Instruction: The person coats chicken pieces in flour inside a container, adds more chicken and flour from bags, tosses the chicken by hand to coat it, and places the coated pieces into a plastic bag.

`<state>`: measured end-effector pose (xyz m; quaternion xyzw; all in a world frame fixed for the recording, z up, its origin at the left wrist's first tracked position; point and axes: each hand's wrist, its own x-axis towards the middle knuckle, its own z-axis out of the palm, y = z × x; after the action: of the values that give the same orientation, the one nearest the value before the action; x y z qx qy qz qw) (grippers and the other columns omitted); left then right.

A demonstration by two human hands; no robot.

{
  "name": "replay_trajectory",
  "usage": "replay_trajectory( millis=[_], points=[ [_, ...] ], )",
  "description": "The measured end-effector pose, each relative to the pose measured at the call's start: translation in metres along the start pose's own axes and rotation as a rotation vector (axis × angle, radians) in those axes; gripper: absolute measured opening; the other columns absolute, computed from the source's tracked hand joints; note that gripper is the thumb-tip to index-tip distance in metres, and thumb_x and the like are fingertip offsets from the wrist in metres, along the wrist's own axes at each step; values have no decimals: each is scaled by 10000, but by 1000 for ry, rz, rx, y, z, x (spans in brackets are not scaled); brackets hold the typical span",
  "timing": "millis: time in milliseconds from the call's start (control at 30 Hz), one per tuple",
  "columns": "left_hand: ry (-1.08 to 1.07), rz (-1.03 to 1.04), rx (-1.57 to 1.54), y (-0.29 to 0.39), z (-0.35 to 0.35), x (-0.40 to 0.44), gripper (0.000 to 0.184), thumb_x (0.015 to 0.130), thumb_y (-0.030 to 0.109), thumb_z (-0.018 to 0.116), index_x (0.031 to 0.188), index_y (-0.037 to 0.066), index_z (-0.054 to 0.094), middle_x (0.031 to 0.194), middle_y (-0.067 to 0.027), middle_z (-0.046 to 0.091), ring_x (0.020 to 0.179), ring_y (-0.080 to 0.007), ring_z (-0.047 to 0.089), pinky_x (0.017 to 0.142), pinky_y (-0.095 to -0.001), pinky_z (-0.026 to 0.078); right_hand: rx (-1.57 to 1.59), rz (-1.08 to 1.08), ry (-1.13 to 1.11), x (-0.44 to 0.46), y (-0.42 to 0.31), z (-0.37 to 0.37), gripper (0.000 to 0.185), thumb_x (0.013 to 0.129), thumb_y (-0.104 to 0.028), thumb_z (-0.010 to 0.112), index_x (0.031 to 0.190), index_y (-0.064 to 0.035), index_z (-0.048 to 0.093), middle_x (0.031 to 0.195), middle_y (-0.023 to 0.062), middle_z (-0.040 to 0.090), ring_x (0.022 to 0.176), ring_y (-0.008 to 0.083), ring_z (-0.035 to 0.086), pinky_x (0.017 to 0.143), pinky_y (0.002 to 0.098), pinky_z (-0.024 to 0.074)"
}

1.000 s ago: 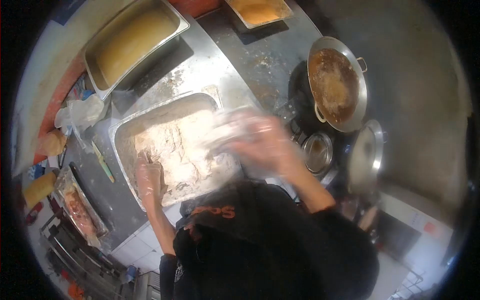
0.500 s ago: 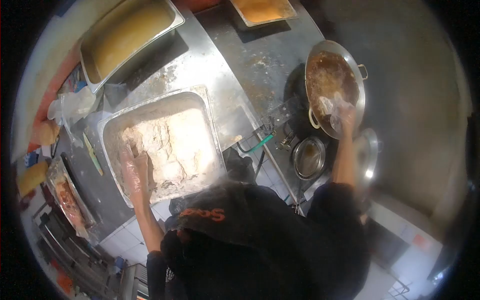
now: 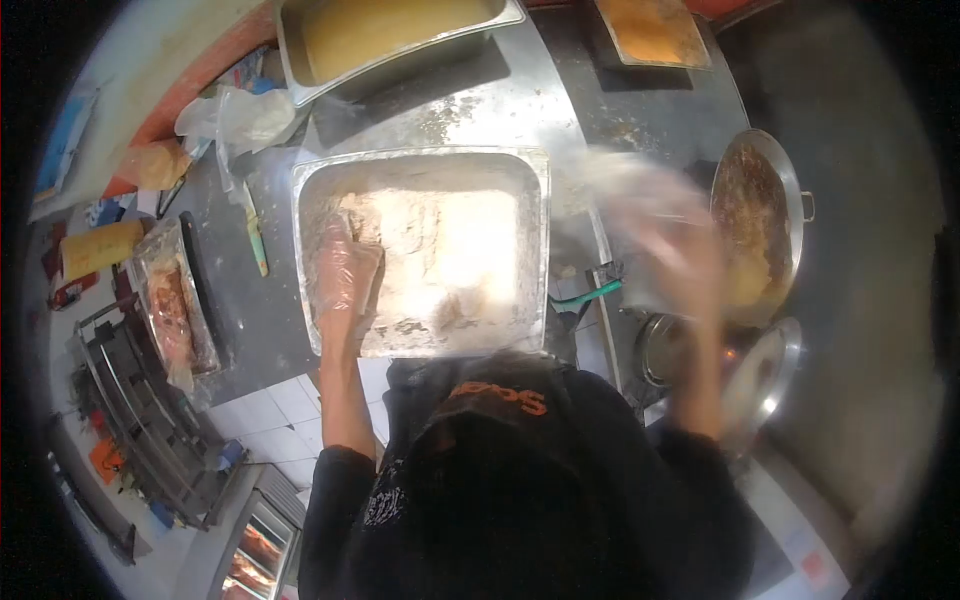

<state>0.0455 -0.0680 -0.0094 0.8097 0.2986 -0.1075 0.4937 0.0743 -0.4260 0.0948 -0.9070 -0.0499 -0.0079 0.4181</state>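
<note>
My left hand [image 3: 347,272], in a clear plastic glove, rests inside a metal tray [image 3: 545,200] of pale flour [image 3: 410,290]. Its fingers reach into the flour beside lumpy, coated pieces [image 3: 385,225], and their tips are partly covered. Above the counter between this tray and a wide frying pan [image 3: 788,190], my gloved right hand [image 3: 665,225] is smeared by motion. Whether it holds anything cannot be made out. Brown, frothy oil [image 3: 750,215] fills the pan.
A deep metal pan of yellowish liquid [image 3: 390,35] stands behind the flour tray, and a tray of orange contents [image 3: 650,30] at the back. To the left lie a knife [image 3: 257,235], plastic bags [image 3: 250,120] and a bagged tray of meat [image 3: 172,310]. A green-handled tool [image 3: 590,295] sits near the counter edge.
My right hand has moved left, away from over the frying pan toward the flour tray. My left hand stays in the flour. The whole view has turned and shifted.
</note>
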Motion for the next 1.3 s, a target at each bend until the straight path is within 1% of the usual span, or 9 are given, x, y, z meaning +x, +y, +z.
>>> replay_trajectory(
  millis=[67, 167, 367, 633, 833, 967, 1100, 1167, 1300],
  points=[
    [4, 24, -30, -15, 1, 5, 181, 962, 208, 529, 884, 59, 594, 669, 7, 450, 590, -109, 424, 527, -292, 382, 157, 311, -546, 26, -37, 81, 445, 922, -395, 659, 1218, -63, 642, 1173, 164, 663, 1106, 285, 619, 968, 400, 483],
    [-4, 159, 24, -40, 2, 11, 151, 934, 183, 540, 920, 47, 603, 701, -65, 536, 614, -174, 509, 564, -336, 419, -240, 147, -804, 54, -21, 189, 600, 899, -433, 619, 1207, 81, 580, 1225, 276, 600, 1151, 360, 591, 1026, 443, 448],
    [-194, -93, -119, -45, -18, 11, 224, 845, 120, 600, 1042, 14, 609, 836, -188, 641, 750, -326, 636, 677, -432, 476, 165, 376, -723, 33, -10, 260, 546, 815, -302, 723, 1210, 53, 592, 1204, 262, 613, 1134, 335, 601, 1004, 405, 462],
    [-28, 342, 349, -27, -18, -1, 330, 838, 153, 644, 1133, 10, 610, 1004, -196, 662, 833, -312, 649, 772, -410, 504, -8, 243, -558, 7, -27, 217, 547, 814, -301, 753, 1233, 15, 600, 1236, 227, 611, 1098, 299, 629, 966, 353, 495],
    [-76, 125, 123, -43, -13, 1, 321, 904, 255, 612, 1115, 14, 610, 837, -151, 638, 741, -253, 598, 691, -383, 479, 386, 249, -438, -18, 6, 192, 419, 965, -265, 599, 1287, -2, 548, 1311, 262, 536, 1204, 314, 550, 1042, 409, 463],
    [-47, 149, 35, -48, -7, 5, 339, 933, 276, 581, 1154, 19, 603, 790, -125, 612, 721, -230, 572, 687, -381, 467, -53, -394, -53, -5, -9, 177, 384, 994, -311, 576, 1231, -10, 549, 987, 179, 634, 1018, 329, 644, 854, 456, 561],
    [60, 479, 172, -51, -9, 3, 397, 915, 237, 632, 1251, 32, 580, 1005, -151, 635, 812, -212, 587, 766, -347, 489, 306, 76, -215, -17, 9, 180, 366, 920, -174, 679, 1238, -22, 582, 1052, 147, 638, 1037, 255, 630, 901, 386, 543],
    [153, 699, 335, -40, -9, 5, 459, 900, 207, 659, 1312, 34, 555, 1132, -175, 612, 869, -215, 596, 807, -333, 495, -26, 54, -269, -2, -23, 137, 379, 881, -99, 713, 1233, -25, 593, 1100, 125, 631, 1052, 216, 615, 911, 351, 532],
    [43, 427, 123, -1, 0, -16, 567, 873, 135, 678, 1395, 14, 493, 1257, -212, 588, 929, -247, 627, 834, -347, 510, 373, 166, -57, -2, -49, 35, 439, 851, -30, 723, 1263, -37, 574, 1184, 109, 610, 1072, 196, 604, 908, 316, 514]
  ],
)
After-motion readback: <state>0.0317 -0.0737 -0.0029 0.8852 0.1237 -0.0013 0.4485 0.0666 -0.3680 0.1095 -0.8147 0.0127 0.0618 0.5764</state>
